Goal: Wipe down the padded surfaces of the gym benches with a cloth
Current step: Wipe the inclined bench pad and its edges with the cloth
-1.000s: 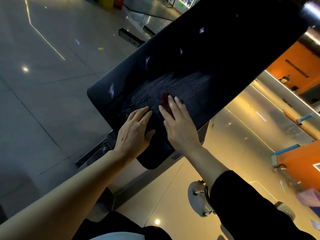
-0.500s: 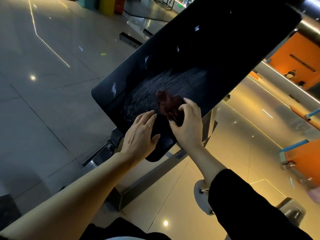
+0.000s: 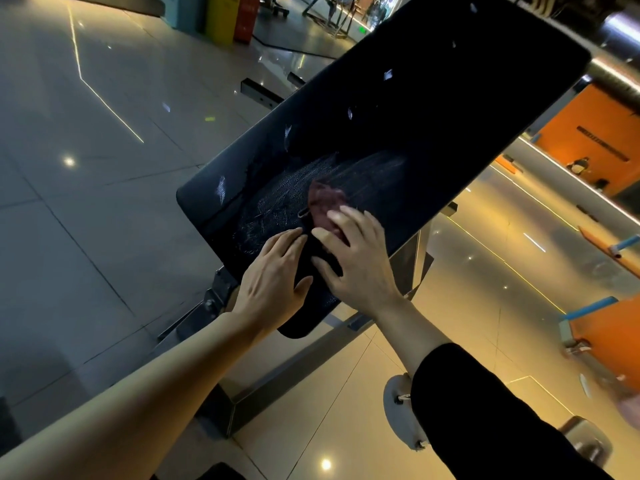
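Right hand (image 3: 360, 268) fingers spread flat on maroon cloth (image 3: 323, 202) on black bench pad (image 3: 398, 140); left hand (image 3: 273, 285) flat alongside. No legible labels.

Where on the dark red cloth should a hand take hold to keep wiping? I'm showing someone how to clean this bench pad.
Take the bunched near end of the dark red cloth, coming from the pad's lower end with the palm down, as the right hand does now. The cloth lies crumpled on the sloping bench pad, so a flat, pressing grip probably suits it. The left hand rests flat on the pad.
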A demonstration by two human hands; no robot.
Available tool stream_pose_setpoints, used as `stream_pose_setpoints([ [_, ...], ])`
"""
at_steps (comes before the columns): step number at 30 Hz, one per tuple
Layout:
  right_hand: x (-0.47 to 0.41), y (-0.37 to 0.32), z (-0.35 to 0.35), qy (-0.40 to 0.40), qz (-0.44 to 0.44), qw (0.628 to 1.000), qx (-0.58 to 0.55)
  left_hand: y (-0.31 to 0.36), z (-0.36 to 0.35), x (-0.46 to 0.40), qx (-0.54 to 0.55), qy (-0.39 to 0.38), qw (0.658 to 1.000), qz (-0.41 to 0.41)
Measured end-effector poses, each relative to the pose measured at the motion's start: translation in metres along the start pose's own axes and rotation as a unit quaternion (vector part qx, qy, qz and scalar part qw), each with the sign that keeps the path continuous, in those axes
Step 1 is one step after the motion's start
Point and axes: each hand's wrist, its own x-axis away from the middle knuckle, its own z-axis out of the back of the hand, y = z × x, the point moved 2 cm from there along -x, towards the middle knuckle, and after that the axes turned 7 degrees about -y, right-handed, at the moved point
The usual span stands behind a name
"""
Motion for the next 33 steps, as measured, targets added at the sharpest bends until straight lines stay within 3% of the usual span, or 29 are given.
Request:
stream_pose_setpoints([
  [5,-0.023,-0.011,-0.002,-0.043,-0.002,0.999,0.009,-0.008,0.002,0.000,0.009,0.000,1.000,0.008],
  [8,-0.027,-0.020,-0.015,-0.088,-0.011,0.994,-0.063,-0.012,0.000,0.000,0.019,0.000,1.000,0.012],
  [12,-0.028,-0.020,-0.011,-0.032,-0.034,0.991,-0.124,-0.014,0.000,-0.004,0.006,-0.001,1.000,0.011],
  [16,-0.040,0.025,0.018,0.044,-0.096,0.991,-0.079,-0.009,0.003,-0.018,0.007,0.012,1.000,-0.001],
  [20,-0.056,0.066,0.033,-0.005,-0.164,0.984,0.065,-0.004,0.003,-0.033,0.017,0.021,1.000,-0.013],
  [24,-0.071,0.059,0.018,-0.030,-0.208,0.976,0.062,-0.006,0.000,-0.039,0.018,0.030,0.999,-0.013],
  [33,-0.075,0.057,-0.001,0.004,-0.177,0.982,0.071,-0.034,-0.004,-0.022,0.032,0.063,0.997,0.011],
])
